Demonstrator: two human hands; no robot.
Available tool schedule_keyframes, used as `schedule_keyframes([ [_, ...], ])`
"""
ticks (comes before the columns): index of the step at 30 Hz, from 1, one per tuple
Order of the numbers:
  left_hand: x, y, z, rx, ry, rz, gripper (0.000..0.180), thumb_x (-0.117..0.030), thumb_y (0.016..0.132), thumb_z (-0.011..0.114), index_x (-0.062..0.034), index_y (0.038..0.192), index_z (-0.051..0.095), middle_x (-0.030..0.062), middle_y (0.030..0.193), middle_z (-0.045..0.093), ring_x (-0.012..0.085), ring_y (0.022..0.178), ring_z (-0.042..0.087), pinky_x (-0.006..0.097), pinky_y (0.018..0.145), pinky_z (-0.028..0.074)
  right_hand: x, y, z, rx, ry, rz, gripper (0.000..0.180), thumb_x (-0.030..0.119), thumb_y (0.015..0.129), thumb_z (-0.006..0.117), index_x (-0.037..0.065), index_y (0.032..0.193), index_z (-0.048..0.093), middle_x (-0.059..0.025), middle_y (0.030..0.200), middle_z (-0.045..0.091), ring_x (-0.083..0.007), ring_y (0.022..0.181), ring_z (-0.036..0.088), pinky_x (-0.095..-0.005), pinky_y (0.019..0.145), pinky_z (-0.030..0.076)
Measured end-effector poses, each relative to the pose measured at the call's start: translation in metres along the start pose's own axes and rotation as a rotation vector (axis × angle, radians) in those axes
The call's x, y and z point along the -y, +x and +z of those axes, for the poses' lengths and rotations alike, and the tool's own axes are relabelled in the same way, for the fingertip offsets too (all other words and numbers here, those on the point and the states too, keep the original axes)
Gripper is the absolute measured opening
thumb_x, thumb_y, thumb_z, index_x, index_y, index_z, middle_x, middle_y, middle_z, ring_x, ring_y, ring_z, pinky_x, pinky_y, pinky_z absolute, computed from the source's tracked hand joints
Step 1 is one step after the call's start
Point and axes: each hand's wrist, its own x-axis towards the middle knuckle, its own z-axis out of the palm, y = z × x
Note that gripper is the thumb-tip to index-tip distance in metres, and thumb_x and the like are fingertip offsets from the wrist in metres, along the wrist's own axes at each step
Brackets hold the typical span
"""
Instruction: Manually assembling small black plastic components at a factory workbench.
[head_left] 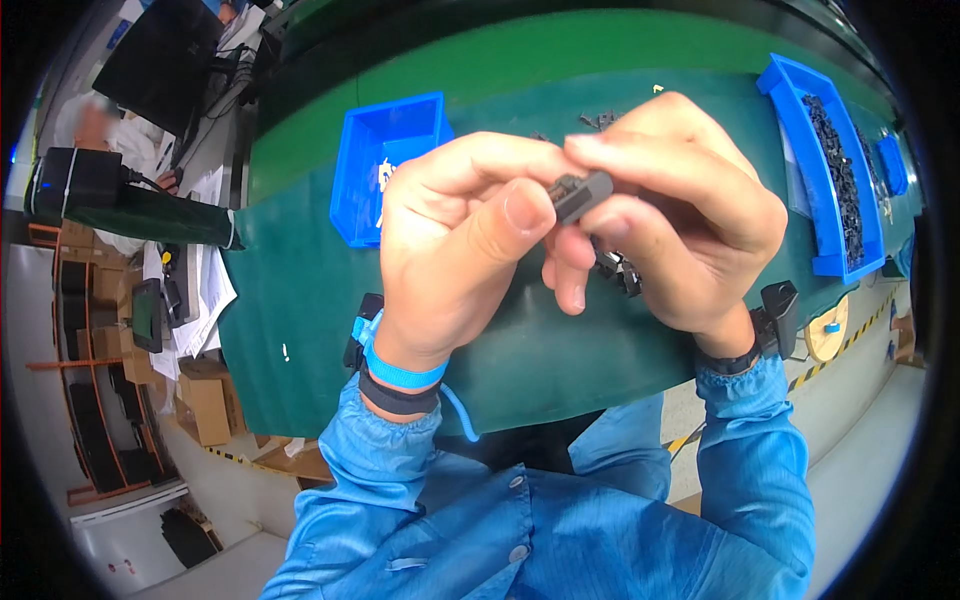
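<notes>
Both of my hands are raised close to the camera above a green table (300,290). My left hand (455,250) and my right hand (675,215) pinch together a small dark grey plastic part (580,192) between thumbs and fingertips. A few more small black parts (618,270) lie on the table just below my right hand, partly hidden by it. I wear blue sleeves, a blue wrist strap on the left wrist and a dark band on each wrist.
A blue bin (385,165) stands on the table behind my left hand. A long blue bin (830,170) holding several black parts lies at the right. A black monitor (155,60) and another person (95,120) are at the far left. Cardboard boxes (205,400) sit on the floor.
</notes>
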Motion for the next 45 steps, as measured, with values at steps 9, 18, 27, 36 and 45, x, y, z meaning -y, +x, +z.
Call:
schedule_keyframes([
  [9, -0.003, -0.001, 0.003, -0.105, 0.355, 0.026, 0.039, -0.031, 0.107, 0.055, 0.0066, 0.117, 0.057, 0.0129, 0.082, 0.067, 0.0227, 0.055, 0.064, 0.032, 0.05, 0.054, 0.001, -0.003, 0.003, -0.053, -0.077, 0.127, 0.029, -0.005, 0.082, 0.075, -0.009, 0.111, 0.071, -0.0162, 0.09, 0.069, -0.0195, 0.081, 0.065, -0.0284, 0.068, 0.05],
  [18, 0.002, 0.001, 0.002, -0.127, 0.433, 0.118, 0.032, -0.023, 0.105, 0.06, 0.0072, 0.115, 0.06, 0.0151, 0.08, 0.068, 0.0246, 0.056, 0.065, 0.033, 0.05, 0.055, -0.011, 0.001, -0.005, 0.011, -0.176, -0.181, 0.024, -0.011, 0.077, 0.076, -0.008, 0.1, 0.069, -0.0171, 0.088, 0.07, -0.0226, 0.08, 0.065, -0.0304, 0.069, 0.052],
  [27, 0.002, 0.0, 0.008, -0.193, 0.489, 0.162, 0.028, -0.018, 0.101, 0.065, 0.0069, 0.113, 0.062, 0.0187, 0.082, 0.07, 0.0243, 0.056, 0.066, 0.034, 0.049, 0.056, -0.01, 0.002, -0.006, 0.021, -0.164, -0.143, 0.025, -0.011, 0.077, 0.078, -0.008, 0.1, 0.07, -0.0169, 0.088, 0.071, -0.0228, 0.079, 0.067, -0.0294, 0.067, 0.052],
  [36, 0.002, 0.0, 0.007, -0.184, 0.511, 0.173, 0.025, -0.015, 0.101, 0.064, 0.0072, 0.113, 0.062, 0.0198, 0.086, 0.071, 0.0235, 0.057, 0.066, 0.034, 0.049, 0.057, -0.009, 0.003, -0.007, 0.029, -0.172, -0.117, 0.023, -0.011, 0.077, 0.078, -0.007, 0.099, 0.071, -0.0171, 0.089, 0.071, -0.0223, 0.079, 0.067, -0.0288, 0.066, 0.052],
  [45, 0.001, 0.001, 0.012, -0.224, 0.521, 0.153, 0.026, -0.014, 0.101, 0.064, 0.0087, 0.113, 0.062, 0.0207, 0.089, 0.072, 0.0235, 0.058, 0.067, 0.034, 0.051, 0.058, -0.011, 0.003, -0.008, 0.031, -0.142, -0.096, 0.021, -0.011, 0.077, 0.077, -0.007, 0.096, 0.071, -0.0168, 0.088, 0.07, -0.0218, 0.078, 0.067, -0.0287, 0.066, 0.052],
])
